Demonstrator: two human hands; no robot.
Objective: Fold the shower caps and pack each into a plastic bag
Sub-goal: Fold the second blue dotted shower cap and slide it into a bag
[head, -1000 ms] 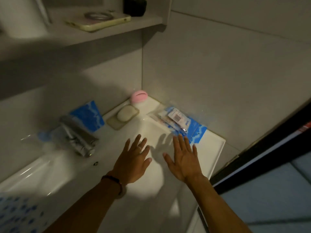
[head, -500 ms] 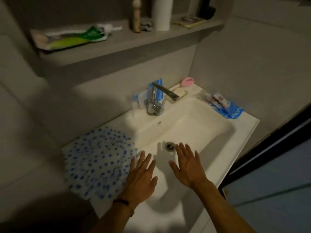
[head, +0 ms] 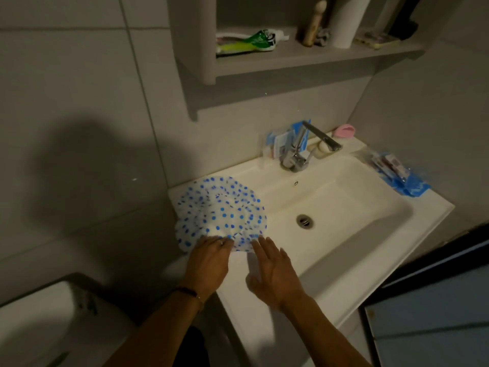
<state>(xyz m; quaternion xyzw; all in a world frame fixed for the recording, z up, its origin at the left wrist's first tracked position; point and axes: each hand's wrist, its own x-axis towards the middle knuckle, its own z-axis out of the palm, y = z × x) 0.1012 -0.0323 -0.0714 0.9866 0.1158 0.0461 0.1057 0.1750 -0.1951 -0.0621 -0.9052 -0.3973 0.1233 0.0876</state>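
A white shower cap (head: 221,211) with blue dots lies spread on the left ledge of the sink (head: 352,263). My left hand (head: 207,262) reaches its near edge, fingertips touching the cap. My right hand (head: 275,271) is flat beside it, fingers straight, their tips at the cap's near right edge. Clear plastic bags with blue print (head: 397,173) lie on the right ledge of the sink. Another blue-printed packet (head: 280,141) stands behind the tap.
A chrome tap (head: 299,152) rises at the back of the basin, with a soap dish (head: 321,151) and a pink item (head: 344,131) behind it. A shelf (head: 304,59) above holds toothpaste and bottles. A toilet tank (head: 53,327) is at lower left, a dark door frame (head: 434,260) at right.
My view swung left from the right ledge to the cap. Both hands moved left from over the basin to the cap's near edge.
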